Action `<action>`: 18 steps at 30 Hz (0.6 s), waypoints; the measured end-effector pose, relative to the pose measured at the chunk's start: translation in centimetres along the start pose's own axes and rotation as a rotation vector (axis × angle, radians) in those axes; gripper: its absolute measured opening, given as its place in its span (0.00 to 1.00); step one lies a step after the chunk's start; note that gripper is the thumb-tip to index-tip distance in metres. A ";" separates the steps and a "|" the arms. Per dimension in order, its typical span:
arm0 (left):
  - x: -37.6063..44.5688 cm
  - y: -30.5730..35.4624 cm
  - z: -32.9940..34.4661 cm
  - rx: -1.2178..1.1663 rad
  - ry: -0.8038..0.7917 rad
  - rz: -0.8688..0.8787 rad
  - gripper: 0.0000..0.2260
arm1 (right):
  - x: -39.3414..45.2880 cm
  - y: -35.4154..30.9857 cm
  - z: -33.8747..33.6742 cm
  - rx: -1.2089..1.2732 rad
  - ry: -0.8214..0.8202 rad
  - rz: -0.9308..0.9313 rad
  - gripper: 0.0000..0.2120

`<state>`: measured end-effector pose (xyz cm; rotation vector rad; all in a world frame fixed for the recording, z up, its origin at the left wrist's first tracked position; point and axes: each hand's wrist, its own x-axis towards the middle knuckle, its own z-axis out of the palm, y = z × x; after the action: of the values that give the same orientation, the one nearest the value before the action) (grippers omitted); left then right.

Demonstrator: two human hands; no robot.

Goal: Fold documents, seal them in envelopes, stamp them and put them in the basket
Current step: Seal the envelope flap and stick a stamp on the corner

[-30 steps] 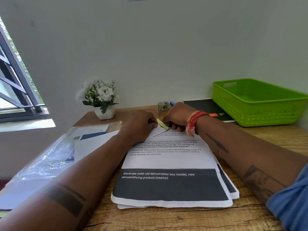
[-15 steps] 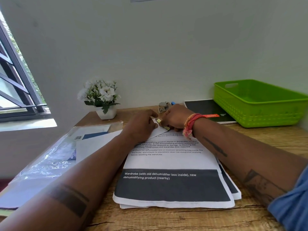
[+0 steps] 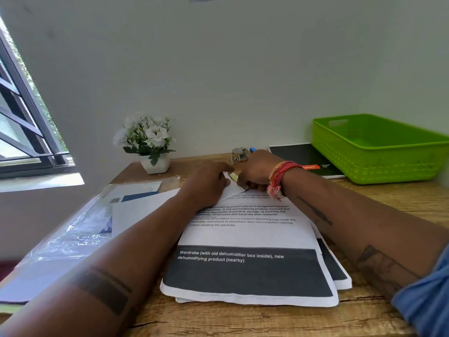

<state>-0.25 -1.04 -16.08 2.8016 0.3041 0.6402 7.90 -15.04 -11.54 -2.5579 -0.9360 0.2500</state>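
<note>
Centrally, white envelope (image 3: 234,189) with yellow strip atop printed documents (image 3: 247,239), left hand (image 3: 209,183) pressing flat, right hand (image 3: 257,171) pinching strip.

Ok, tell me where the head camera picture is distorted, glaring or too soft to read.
Head view: wide-angle bending tilts the window frame at the left edge; daylight glares off the clear plastic sleeve; the large caption on the top document reads sharply, its small print barely; the left hand and right hand are slightly soft; the green basket is evenly lit.
</note>
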 end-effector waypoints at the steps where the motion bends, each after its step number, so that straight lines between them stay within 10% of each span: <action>1: 0.0 0.0 0.0 0.000 0.000 -0.002 0.15 | -0.1 0.1 -0.1 0.029 0.002 0.009 0.06; 18: -0.3 0.4 -0.1 -0.025 0.036 0.000 0.13 | -0.1 -0.1 0.4 0.014 0.003 -0.046 0.12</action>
<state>-0.47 -1.43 -16.03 2.7691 0.3008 0.6897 7.70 -14.90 -11.82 -2.5198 -0.9865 0.2385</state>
